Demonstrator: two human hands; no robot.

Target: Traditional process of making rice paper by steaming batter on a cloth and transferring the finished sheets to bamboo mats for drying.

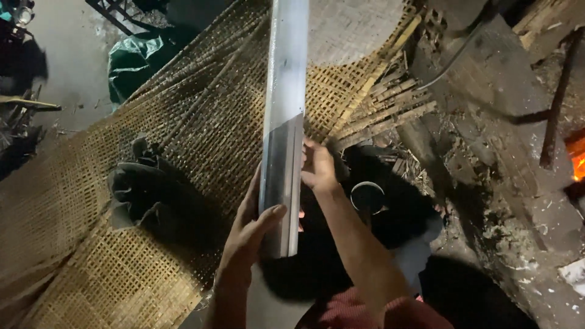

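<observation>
Right now I see my left hand (250, 234) and my right hand (318, 167) with fingers wrapped on a long shiny metal pipe (283, 122), held up over the woven mat (122, 268), so next they likely need a steady grip.

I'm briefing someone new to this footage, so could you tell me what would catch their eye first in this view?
A long shiny metal strip runs up the middle of the view, gripped low down by the left hand and the right hand. Beneath it lies a woven bamboo mat with a dark bundle of cloth on it at the left. An orange fire glow shows at the right edge.
</observation>
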